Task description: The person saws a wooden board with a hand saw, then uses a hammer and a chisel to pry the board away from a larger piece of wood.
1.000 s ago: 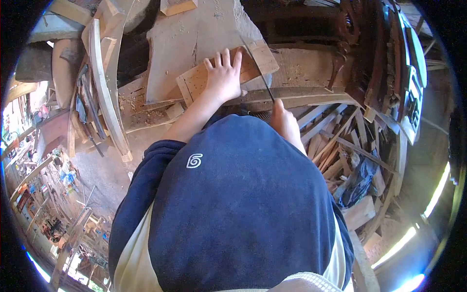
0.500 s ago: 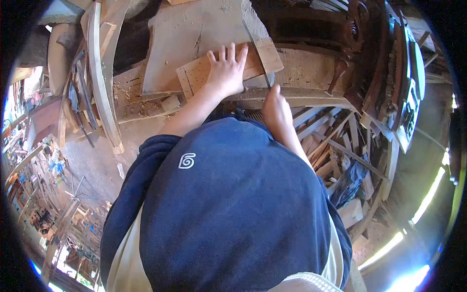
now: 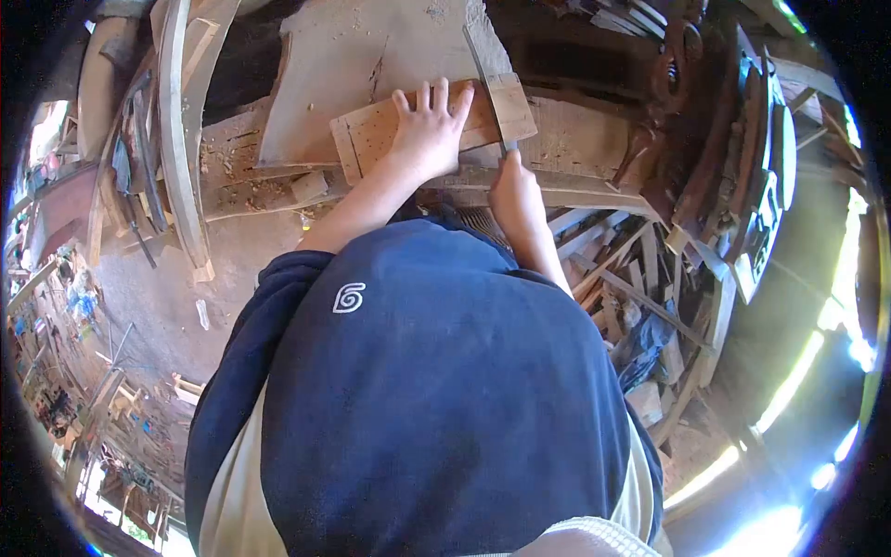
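My left hand [image 3: 429, 135] lies flat with spread fingers on a rectangular wooden block [image 3: 376, 130], pressing it against the wide plank [image 3: 325, 79] underneath. My right hand [image 3: 516, 193] is closed around the near end of a saw [image 3: 489, 79], whose grip is hidden by the fingers. The thin, long blade points away from me and crosses the block near its right end. To the right of the blade, the block's end portion [image 3: 513, 107] shows. Whether the blade has cut right through cannot be made out.
The workbench edge [image 3: 575, 197] runs in front of me, with a small wood offcut [image 3: 309, 187] on it. Curved wooden pieces [image 3: 176, 139] stand at left. Dark carved furniture parts [image 3: 687, 121] stand at right. Scrap wood [image 3: 631, 269] is piled below the bench.
My right hand has moved slightly forward with the saw, closer to the block. My left hand keeps its place on the block. The whole view has shifted a little.
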